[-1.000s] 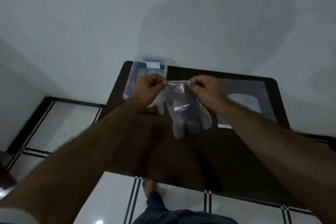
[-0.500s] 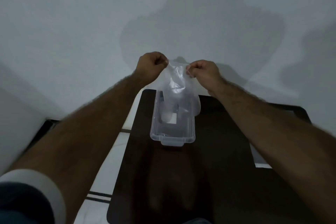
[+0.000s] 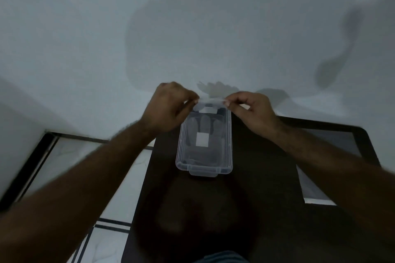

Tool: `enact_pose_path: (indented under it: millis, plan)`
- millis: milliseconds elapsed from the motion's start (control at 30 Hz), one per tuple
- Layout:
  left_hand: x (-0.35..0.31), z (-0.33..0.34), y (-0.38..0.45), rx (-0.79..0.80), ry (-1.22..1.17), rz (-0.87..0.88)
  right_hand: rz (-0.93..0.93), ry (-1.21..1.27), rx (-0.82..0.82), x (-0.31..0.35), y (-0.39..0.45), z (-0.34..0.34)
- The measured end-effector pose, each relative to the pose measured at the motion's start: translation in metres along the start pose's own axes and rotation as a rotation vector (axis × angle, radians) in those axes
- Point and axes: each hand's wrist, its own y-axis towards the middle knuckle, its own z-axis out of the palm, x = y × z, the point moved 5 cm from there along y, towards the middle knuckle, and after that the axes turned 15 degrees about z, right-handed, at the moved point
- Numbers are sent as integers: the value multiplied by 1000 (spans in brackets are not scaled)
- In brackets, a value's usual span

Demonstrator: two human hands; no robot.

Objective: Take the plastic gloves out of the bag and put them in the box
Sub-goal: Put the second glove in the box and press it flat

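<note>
I see both arms reaching forward over a dark table [image 3: 245, 209] that stands against a pale wall [image 3: 106, 28]. A clear box [image 3: 204, 168] sits on the table's far part, long side pointing away from me, its near latch tab facing me. A white square label [image 3: 202, 139] shows through the box.

My left hand [image 3: 168, 109] is above the box's far left corner. Its thumb and fingers are closed in a pinch on the left end of a clear glove [image 3: 210, 101]. My right hand [image 3: 254, 111] is above the far right corner, also closed in a pinch, on the right end of the same cuff edge. The cuff is stretched flat between the two pinches, over the far rim of the box.

The rest of the glove hangs down from the cuff into the box. I can make out its finger shapes [image 3: 205, 124] through the plastic, lying against the box's inner floor, far half. Whether other gloves lie beneath it, I cannot tell.

A flat, pale sheet [image 3: 316, 190], possibly the bag, lies on the table's right side, well apart from the box and partly hidden by my right forearm. Tiled floor [image 3: 70, 156] with dark lines shows left of the table. Shadows of the hands and glove fall on the wall just beyond them.
</note>
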Motion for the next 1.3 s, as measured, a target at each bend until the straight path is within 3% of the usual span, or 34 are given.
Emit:
enact_pose_path:
  millis: [233,433,600,1067,1300]
  plan:
    - [4,54,-48,154,18,39,23,-177,133,-54,1,29]
    - [10,90,-78,271,31,17,-65,-426,220,-85,-1,57]
    - [12,112,-95,364,22,-13,-10,-557,312,-108,1,74]
    - [0,148,-109,637,67,47,-202,-1123,523,-126,-9,115]
    - [-2,157,-111,758,44,25,-213,-1237,645,-127,-9,125]
